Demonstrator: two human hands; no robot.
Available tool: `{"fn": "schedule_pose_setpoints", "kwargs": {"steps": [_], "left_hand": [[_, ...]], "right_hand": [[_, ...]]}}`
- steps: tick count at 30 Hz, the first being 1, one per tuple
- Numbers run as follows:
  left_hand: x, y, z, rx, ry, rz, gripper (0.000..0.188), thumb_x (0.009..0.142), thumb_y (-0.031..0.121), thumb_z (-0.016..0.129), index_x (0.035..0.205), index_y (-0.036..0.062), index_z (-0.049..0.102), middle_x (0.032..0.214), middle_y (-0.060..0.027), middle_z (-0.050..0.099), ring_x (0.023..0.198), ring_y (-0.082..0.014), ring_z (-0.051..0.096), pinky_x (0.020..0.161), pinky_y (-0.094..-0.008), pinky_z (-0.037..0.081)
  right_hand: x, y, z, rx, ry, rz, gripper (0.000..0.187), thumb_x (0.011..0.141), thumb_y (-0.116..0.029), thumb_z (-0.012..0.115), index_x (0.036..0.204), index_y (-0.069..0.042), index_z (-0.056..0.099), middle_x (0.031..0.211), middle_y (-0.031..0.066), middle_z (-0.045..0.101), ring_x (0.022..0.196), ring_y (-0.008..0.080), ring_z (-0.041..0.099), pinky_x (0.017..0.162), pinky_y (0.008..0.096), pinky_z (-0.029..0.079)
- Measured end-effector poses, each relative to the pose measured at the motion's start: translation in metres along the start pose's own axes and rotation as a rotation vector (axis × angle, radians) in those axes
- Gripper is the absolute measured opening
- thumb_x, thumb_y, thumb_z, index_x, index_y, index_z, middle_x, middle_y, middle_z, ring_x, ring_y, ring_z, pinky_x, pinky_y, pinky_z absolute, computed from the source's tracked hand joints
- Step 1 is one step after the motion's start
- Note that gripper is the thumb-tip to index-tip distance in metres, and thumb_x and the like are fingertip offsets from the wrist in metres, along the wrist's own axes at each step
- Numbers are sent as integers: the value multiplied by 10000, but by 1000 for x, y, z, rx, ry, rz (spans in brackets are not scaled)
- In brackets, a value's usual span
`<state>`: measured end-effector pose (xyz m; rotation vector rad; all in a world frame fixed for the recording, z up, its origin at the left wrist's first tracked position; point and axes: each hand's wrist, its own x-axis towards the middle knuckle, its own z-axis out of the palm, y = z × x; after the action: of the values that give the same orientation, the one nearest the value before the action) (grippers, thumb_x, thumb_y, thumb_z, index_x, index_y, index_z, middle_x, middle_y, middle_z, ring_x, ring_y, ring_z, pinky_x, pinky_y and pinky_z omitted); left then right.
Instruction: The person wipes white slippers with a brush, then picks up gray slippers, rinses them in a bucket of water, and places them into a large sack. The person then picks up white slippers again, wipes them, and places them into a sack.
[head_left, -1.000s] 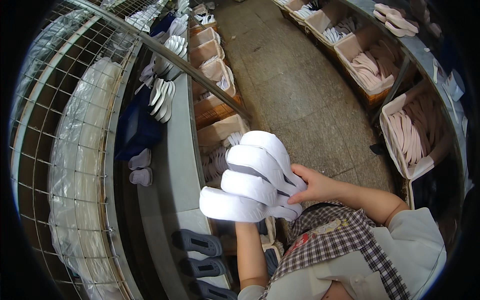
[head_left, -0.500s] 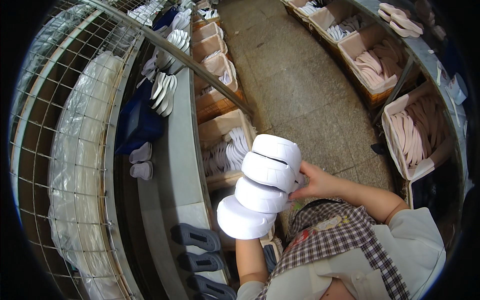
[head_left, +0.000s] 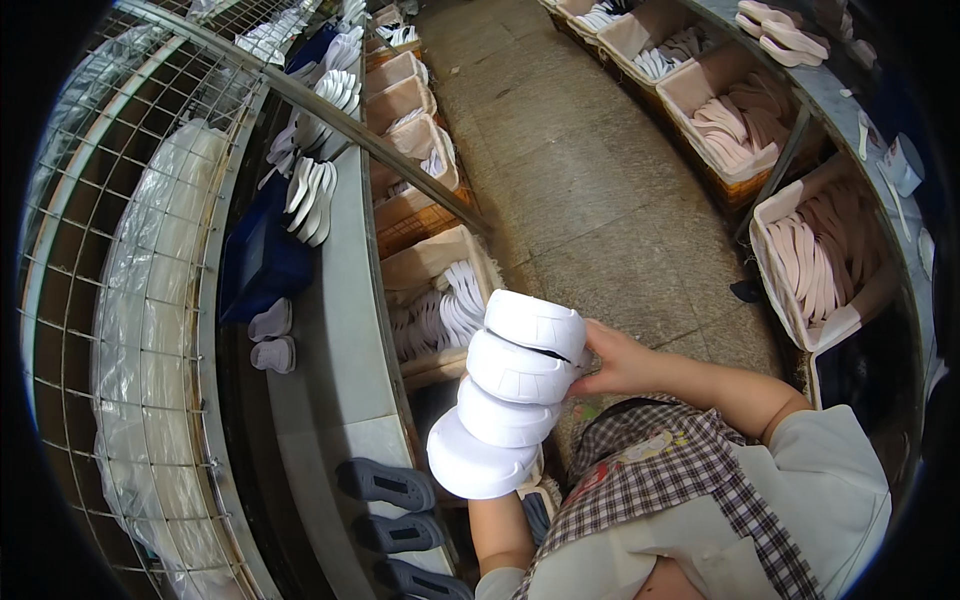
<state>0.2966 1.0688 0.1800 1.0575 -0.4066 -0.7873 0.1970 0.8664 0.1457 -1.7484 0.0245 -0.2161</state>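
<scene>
A row of several white shoe soles (head_left: pixel 505 405) is held up before my body, stacked one against another with their rounded ends facing me. My right hand (head_left: pixel 608 358) is closed on their right side, thumb and fingers against the edges. From below, my left forearm (head_left: pixel 502 530) reaches up behind the lowest sole. My left hand is hidden by the soles, which rest against it, so its fingers do not show.
To the left, a grey bench (head_left: pixel 345 310) carries dark grey soles (head_left: pixel 385 485), white soles (head_left: pixel 312 200), a pair of pale shoes (head_left: pixel 272 335) and a blue crate (head_left: pixel 262 250). Lined baskets (head_left: pixel 430 255) of soles flank the aisle floor (head_left: pixel 560 150). Wire mesh (head_left: pixel 150 330) stands far left.
The soles and my right hand sit slightly lower and further left in the picture. The surroundings have shifted left a little too. Both hands keep the same hold.
</scene>
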Motion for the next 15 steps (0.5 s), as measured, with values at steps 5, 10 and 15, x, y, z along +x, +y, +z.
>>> {"fn": "schedule_pose_setpoints", "kwargs": {"steps": [5,10,15], "left_hand": [[16,-2,10,-36,42,3,396,958,206,448,1277,-27,429,1212,-146,540,1087,-257,546,909,-376,468],[32,-10,23,-115,117,11,389,959,203,445,1271,-30,435,1204,-149,546,1083,-258,550,913,-380,465],[24,-7,22,-275,203,-78,383,960,200,443,1264,-32,441,1196,-151,553,1079,-259,553,916,-383,463]], "right_hand": [[2,9,5,-41,63,-81,800,672,-242,789,1347,-96,385,1281,162,476,1201,339,414,1004,430,360],[30,21,-7,-328,274,-599,784,716,-231,763,1368,-113,345,1358,120,444,1166,360,432,985,442,379],[31,21,-16,110,-67,-141,528,843,-188,635,1325,-87,447,1325,104,489,1193,236,480,1012,364,377]]}}
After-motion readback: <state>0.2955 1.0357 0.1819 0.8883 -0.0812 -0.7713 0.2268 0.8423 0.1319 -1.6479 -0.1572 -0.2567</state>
